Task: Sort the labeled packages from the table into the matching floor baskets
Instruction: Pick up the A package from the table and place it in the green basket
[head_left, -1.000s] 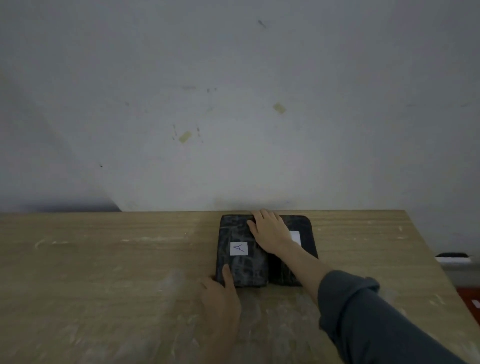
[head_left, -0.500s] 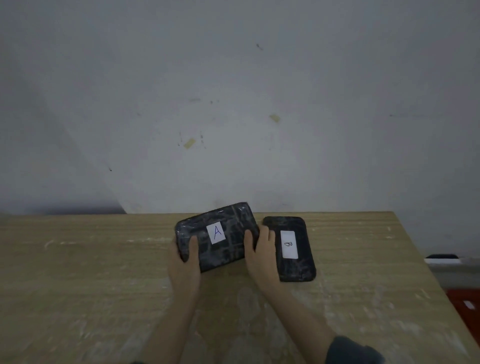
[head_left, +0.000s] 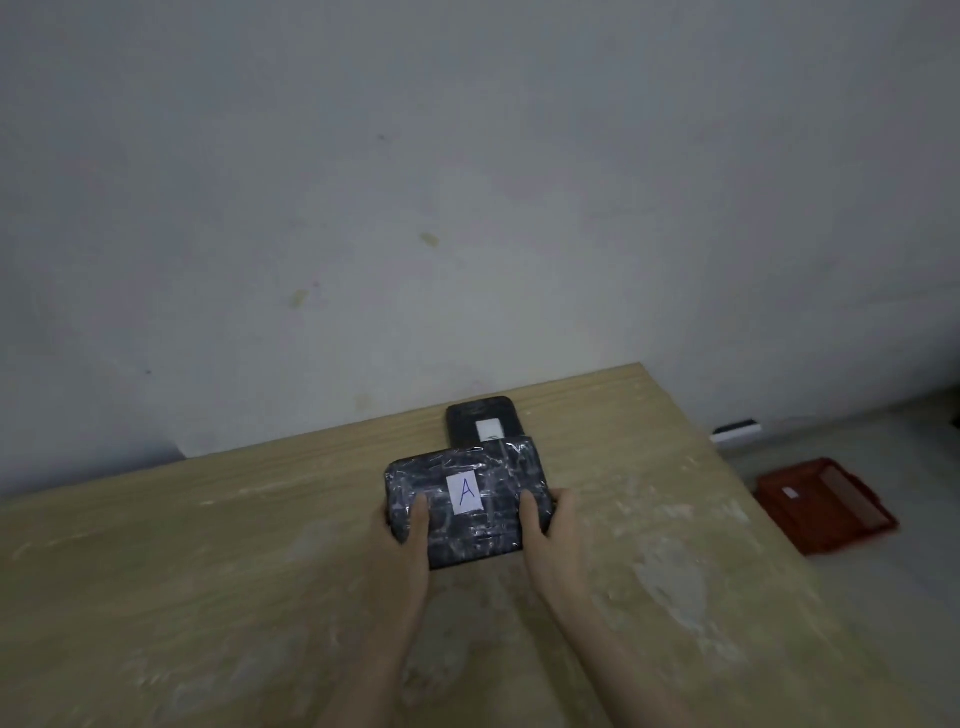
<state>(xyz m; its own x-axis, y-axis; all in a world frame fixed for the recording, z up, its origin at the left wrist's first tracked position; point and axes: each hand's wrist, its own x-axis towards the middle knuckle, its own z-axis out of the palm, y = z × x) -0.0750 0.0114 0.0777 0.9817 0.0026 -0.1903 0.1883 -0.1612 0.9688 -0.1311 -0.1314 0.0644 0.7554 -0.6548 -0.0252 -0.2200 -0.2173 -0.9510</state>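
I hold a black plastic-wrapped package with a white label reading A, lifted above the wooden table. My left hand grips its left end and my right hand grips its right end, thumbs on top. Behind it a second black package with a white label lies flat on the table near the wall; its lower half is hidden by the held one. A red basket with a small white tag stands on the floor to the right of the table.
A pale wall rises right behind the table. The table's right edge runs diagonally, with grey floor beyond it. A white and black object lies on the floor by the wall.
The A package has come off the table toward me, held at both ends. My view has swung right, bringing the red basket and floor into sight.
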